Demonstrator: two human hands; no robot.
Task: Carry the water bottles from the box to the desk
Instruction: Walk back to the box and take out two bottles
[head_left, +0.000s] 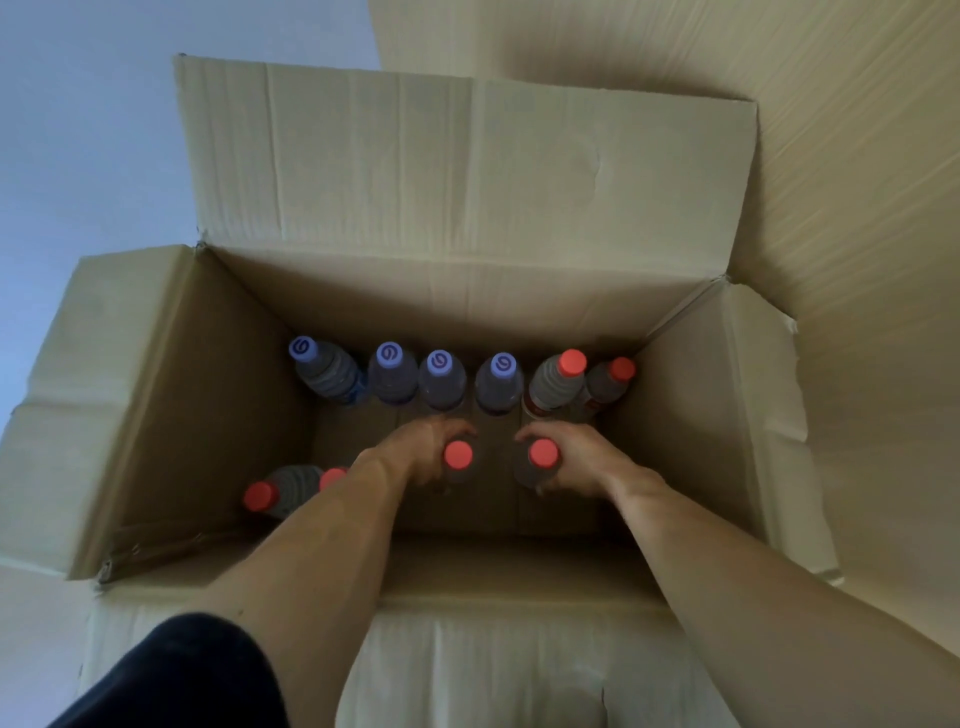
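Note:
Both my arms reach down into an open cardboard box (171, 395). My left hand (415, 452) grips a red-capped water bottle (458, 456) near the box's middle. My right hand (576, 457) grips a second red-capped bottle (543, 455) just to its right. Along the far wall stands a row of several bottles: purple-capped ones (389, 371) on the left and two red-capped ones (558, 382) on the right. Two more red-capped bottles (265, 496) stand at the near left, partly hidden by my left forearm.
The box's flaps are folded outward; the far flap (467, 166) stands up tall. A pale blue-grey surface (78, 130) lies to the left and a beige wood-grain floor (857, 208) to the right. No desk is in view.

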